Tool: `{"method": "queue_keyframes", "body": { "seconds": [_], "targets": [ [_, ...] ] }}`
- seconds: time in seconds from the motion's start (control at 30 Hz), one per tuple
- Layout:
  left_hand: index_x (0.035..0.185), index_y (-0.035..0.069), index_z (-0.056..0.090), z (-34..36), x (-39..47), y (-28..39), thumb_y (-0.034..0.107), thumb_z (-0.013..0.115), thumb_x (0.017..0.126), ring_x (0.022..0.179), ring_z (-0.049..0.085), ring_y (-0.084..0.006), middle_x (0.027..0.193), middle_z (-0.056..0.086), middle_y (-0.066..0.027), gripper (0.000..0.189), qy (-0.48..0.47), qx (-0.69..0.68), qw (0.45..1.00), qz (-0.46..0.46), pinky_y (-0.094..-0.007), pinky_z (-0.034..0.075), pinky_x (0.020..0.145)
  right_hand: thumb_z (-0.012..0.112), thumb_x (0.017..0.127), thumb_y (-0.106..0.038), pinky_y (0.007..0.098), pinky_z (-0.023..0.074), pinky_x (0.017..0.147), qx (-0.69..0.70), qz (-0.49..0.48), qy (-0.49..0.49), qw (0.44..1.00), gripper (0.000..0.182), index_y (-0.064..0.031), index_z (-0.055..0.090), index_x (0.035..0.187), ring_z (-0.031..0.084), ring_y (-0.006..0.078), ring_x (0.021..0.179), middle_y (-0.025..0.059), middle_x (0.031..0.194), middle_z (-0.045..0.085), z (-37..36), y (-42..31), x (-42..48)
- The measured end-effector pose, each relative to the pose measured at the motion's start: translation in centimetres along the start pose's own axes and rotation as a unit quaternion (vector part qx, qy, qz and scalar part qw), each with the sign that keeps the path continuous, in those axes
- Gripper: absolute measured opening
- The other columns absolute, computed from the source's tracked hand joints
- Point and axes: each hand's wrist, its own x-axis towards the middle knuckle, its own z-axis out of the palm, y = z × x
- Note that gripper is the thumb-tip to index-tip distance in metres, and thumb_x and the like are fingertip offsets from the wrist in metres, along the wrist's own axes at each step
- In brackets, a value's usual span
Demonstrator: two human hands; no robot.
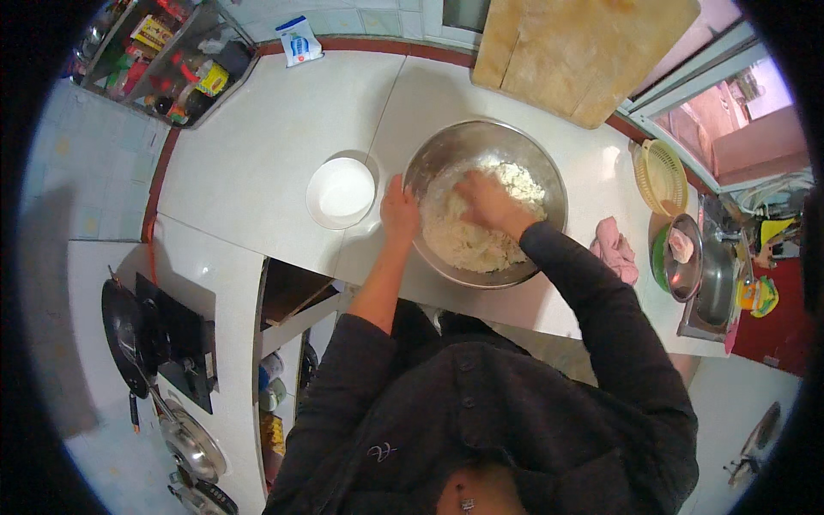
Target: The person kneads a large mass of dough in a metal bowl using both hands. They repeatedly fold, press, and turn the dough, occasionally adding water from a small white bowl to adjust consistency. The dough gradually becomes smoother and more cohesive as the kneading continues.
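A large stainless steel bowl (pixel 450 138) stands on the white counter in front of me, with pale, crumbly, floury dough (pixel 479 248) inside. My left hand (pixel 400 209) holds the bowl's left rim, fingers along the outer wall. My right hand (pixel 486 203) is down in the bowl, its fingers bent into the dough; the fingertips are partly hidden, and I cannot tell whether they grip any of it. To the left of the bowl, apart from it, is a white bowl (pixel 341 193) whose inside looks white.
A wooden board (pixel 579 58) leans at the back. Right lie a pink cloth (pixel 615 251), a yellow basket (pixel 663 177), a metal bowl (pixel 683 277) with raw meat, and a sink (pixel 714 290). A white packet (pixel 299 44) stands behind; a wok (pixel 125 335) is at left.
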Motion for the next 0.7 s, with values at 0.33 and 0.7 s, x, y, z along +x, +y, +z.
{"method": "queue_keyframes", "body": {
  "seconds": [0.33, 0.7],
  "targets": [
    [0.115, 0.001, 0.049, -0.7, 0.2, 1.2, 0.011, 0.050, 0.084, 0.093, 0.055, -0.0414, 0.101, 0.059, -0.0229, 0.033, -0.027, 0.005, 0.999, -0.026, -0.0475, 0.043, 0.079, 0.064, 0.072, -0.034, 0.0472, 0.0376, 0.088, 0.077, -0.133, -0.045, 0.987, 0.053, -0.0130, 0.050, 0.119, 0.046, 0.0364, 0.106, 0.0169, 0.110, 0.049, 1.1, -4.0, -2.7],
    [0.107, 0.003, 0.052, -1.1, 0.7, 2.8, 0.011, 0.050, 0.084, 0.088, 0.055, -0.0414, 0.093, 0.059, -0.0229, 0.024, -0.082, -0.024, 0.995, -0.052, -0.0478, 0.043, 0.075, 0.066, 0.071, -0.033, 0.0448, 0.0422, 0.085, -0.020, -0.008, 0.017, 1.000, 0.044, -0.0136, 0.056, 0.109, 0.053, 0.0313, 0.099, 0.0126, 0.105, 0.054, 1.4, 0.1, 2.5]
  ]
}}
